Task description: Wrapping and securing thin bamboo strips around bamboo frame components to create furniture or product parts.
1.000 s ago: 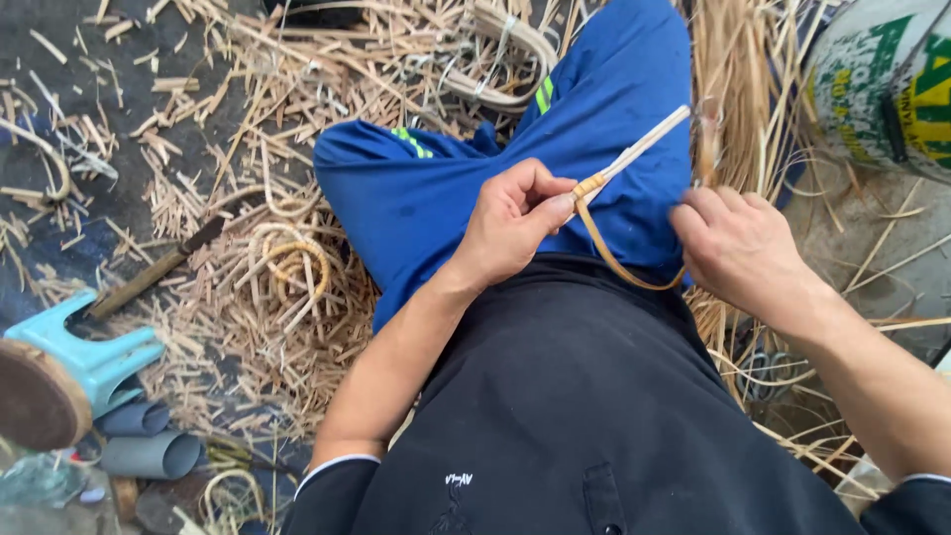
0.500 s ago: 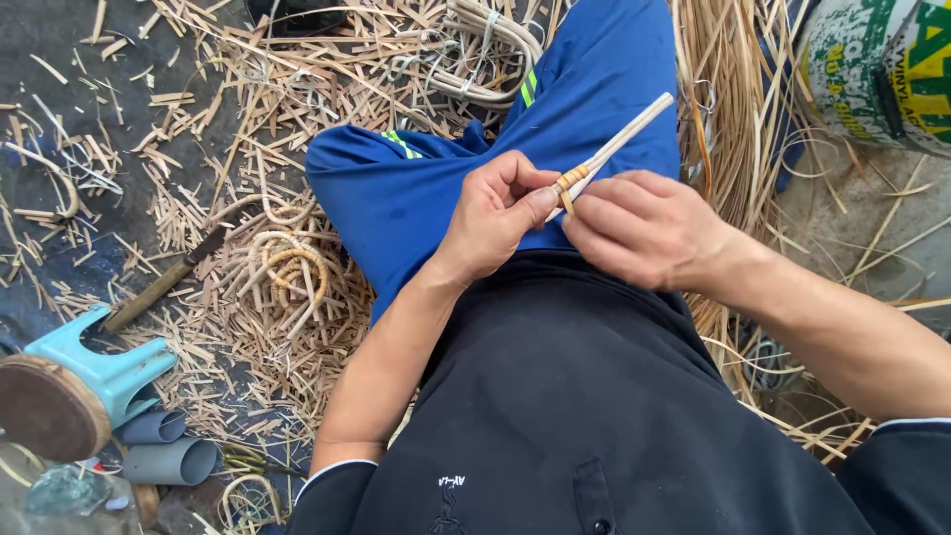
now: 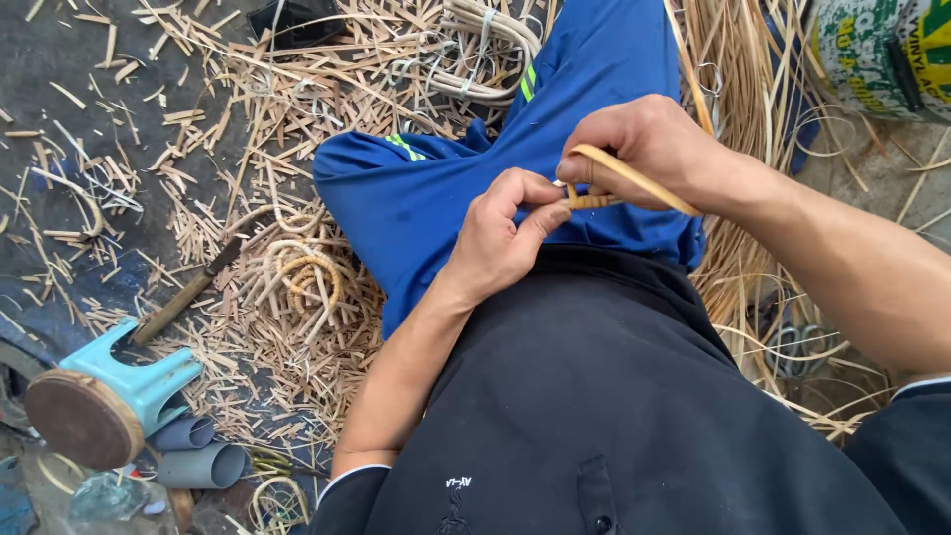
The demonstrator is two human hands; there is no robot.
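Cut off at the top right: a green and white drum, only partly in frame. Half buried under pale cane offcuts on the floor: a dark-handled tool, blade end hard to make out. Lower left, tipped on its side: a turquoise stool. Over the blue-trousered lap, mostly hidden by both hands: a thin tan cane strip, glossy, curving out rightward. Left hand fingers closed, pinching the strip's wrapped end; right hand fingers curled shut around the same strip.
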